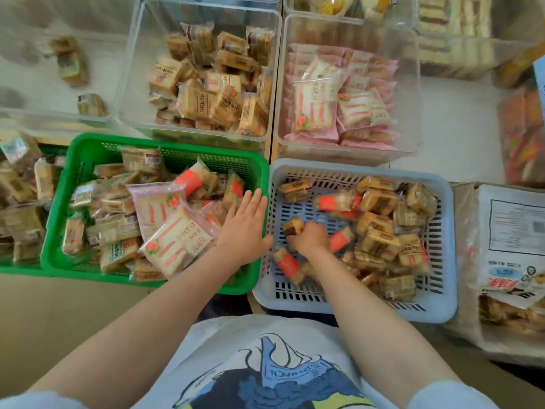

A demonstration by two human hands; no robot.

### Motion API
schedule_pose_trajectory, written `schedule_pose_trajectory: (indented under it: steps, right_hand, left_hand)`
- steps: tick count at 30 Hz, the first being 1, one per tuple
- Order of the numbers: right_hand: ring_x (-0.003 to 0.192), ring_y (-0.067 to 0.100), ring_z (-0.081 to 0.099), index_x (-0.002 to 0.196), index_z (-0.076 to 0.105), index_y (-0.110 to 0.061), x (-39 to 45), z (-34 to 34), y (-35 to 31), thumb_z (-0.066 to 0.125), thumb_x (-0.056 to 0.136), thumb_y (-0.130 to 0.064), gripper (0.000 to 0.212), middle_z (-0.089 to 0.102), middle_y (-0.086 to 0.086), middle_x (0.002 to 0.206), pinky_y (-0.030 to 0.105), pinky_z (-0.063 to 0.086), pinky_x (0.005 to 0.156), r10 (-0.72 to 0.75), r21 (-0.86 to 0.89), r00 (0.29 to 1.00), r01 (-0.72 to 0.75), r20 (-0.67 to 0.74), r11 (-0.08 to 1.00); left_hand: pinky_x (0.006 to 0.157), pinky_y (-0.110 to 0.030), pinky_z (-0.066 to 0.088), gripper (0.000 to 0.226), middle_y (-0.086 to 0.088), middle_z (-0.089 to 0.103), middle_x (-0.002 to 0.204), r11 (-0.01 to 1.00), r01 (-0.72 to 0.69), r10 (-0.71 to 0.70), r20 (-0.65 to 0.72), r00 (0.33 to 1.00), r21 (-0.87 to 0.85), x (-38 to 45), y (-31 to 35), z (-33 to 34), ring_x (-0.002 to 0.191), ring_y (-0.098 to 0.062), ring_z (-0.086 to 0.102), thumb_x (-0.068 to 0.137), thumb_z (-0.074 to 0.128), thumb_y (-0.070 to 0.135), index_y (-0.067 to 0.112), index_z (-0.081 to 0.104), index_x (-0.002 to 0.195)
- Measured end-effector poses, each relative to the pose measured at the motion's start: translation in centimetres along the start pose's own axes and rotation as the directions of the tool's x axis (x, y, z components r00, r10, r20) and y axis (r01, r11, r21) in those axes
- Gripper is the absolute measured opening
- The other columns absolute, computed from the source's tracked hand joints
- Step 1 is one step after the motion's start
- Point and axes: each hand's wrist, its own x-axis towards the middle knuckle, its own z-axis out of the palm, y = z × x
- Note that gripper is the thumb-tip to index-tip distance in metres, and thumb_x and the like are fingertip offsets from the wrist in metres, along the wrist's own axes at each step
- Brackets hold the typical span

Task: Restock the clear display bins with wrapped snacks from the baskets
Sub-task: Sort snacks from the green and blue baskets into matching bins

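A green basket (88, 149) on the left holds mixed wrapped snacks, among them pink striped packets (174, 240). My left hand (246, 225) lies flat with straight fingers over its right edge. To the right, a pale blue basket (442, 246) holds several tan and orange-banded snacks. Inside it, my right hand (309, 237) grips a small brown wrapped snack (293, 226). Beyond the baskets stand clear bins: one with tan snacks (212, 81), one with pink packets (339, 104), and a nearly bare one (67, 63) at the far left.
An open cardboard box (507, 261) with a printed bag of snacks sits right of the blue basket. More snacks are piled at the far left (20, 196). Further clear bins stand at the back and on the right.
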Motion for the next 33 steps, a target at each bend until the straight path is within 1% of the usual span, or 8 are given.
schedule_pose_trajectory:
  steps: [6,10,16,20,23,27,30,33]
  right_hand:
    - [0.087,0.02,0.071,0.118,0.056,-0.012,-2.9,-7.2,-0.6,0.073,0.093,-0.026,0.034,0.069,0.005,0.11,0.031,0.057,0.064,-0.052,0.653,0.997,0.002,0.056,0.757]
    - [0.08,0.013,0.072,0.131,0.054,-0.024,-5.7,-12.6,-2.8,0.072,0.093,-0.025,0.042,0.072,-0.001,0.111,0.03,0.053,0.07,-0.21,0.659,0.976,0.122,0.055,0.742]
    - [0.072,0.022,0.062,0.123,0.053,-0.032,-7.8,-16.7,-8.9,0.078,0.087,-0.026,0.044,0.073,0.01,0.092,0.037,0.048,0.063,-0.371,0.625,0.915,0.198,0.159,0.755]
    - [0.083,0.023,0.067,0.12,0.062,-0.03,-8.6,-16.9,-14.0,0.067,0.096,-0.029,0.025,0.072,0.01,0.107,0.037,0.056,0.07,-0.469,0.636,0.871,0.28,0.146,0.719]
    - [0.101,0.02,0.067,0.131,0.053,-0.028,-8.3,-16.1,-17.3,0.059,0.099,-0.039,0.034,0.066,0.002,0.116,0.045,0.055,0.095,-0.402,0.565,0.916,0.34,-0.016,0.752]
    - [0.132,0.019,0.046,0.146,0.04,-0.025,-6.4,-14.5,-19.1,0.062,0.097,-0.038,0.055,0.048,0.0,0.142,0.047,0.041,0.111,-0.371,0.295,0.884,0.448,-0.283,0.844]
    - [0.143,0.021,0.032,0.147,0.042,-0.018,-5.8,-12.8,-19.3,0.059,0.097,-0.034,0.055,0.04,0.003,0.152,0.043,0.028,0.119,-0.423,0.003,0.872,0.438,-0.247,0.899]
    - [0.151,0.023,0.018,0.148,0.044,-0.014,-5.7,-11.5,-19.1,0.055,0.099,-0.035,0.055,0.029,0.005,0.161,0.045,0.018,0.125,-0.41,-0.136,0.88,0.388,-0.241,0.912]
  left_hand:
    - [0.123,-0.044,0.011,0.088,-0.004,-0.011,0.167,0.996,-0.001,0.01,0.093,0.996,-0.09,0.1,0.1,-2.1,0.154,-0.021,-0.009,0.097,0.055,0.043,0.013,0.001,0.16]
    - [0.122,-0.037,0.018,0.083,-0.003,0.001,0.168,0.968,-0.068,0.083,0.053,0.995,-0.24,0.2,0.0,-6.3,0.154,-0.02,0.005,0.097,0.058,0.041,0.015,0.01,0.16]
    - [0.12,-0.035,0.026,0.09,0.007,0.011,0.166,0.902,-0.355,0.259,-0.349,0.9,-0.246,-0.3,-2.7,-11.3,0.151,-0.015,0.012,0.089,0.071,0.031,0.031,0.015,0.159]
    - [0.106,-0.036,0.045,0.07,0.006,0.052,0.14,0.854,-0.371,0.221,-0.392,0.893,-0.364,0.3,-5.8,-13.9,0.129,-0.015,0.048,0.084,0.075,0.034,0.026,0.043,0.146]
    - [0.086,-0.028,0.05,0.067,0.007,0.061,0.125,0.887,-0.221,0.04,-0.41,0.911,-0.405,1.2,-8.8,-15.3,0.109,-0.013,0.058,0.083,0.075,0.043,0.024,0.047,0.142]
    - [0.091,-0.038,0.051,0.066,-0.004,0.056,0.129,0.845,-0.189,-0.124,-0.527,0.84,-0.5,4.4,-11.9,-16.5,0.118,-0.022,0.053,0.088,0.072,0.035,0.017,0.042,0.143]
    - [0.109,-0.048,0.042,0.065,-0.017,0.036,0.151,0.853,-0.192,-0.144,-0.572,0.807,-0.486,7.2,-12.2,-17.0,0.14,-0.034,0.033,0.094,0.059,0.012,0.013,0.03,0.152]
    - [0.122,-0.05,0.013,0.065,-0.016,0.004,0.166,0.949,-0.102,-0.042,-0.44,0.897,-0.297,8.9,-12.3,-16.3,0.153,-0.034,-0.002,0.099,0.049,0.019,0.015,0.02,0.158]
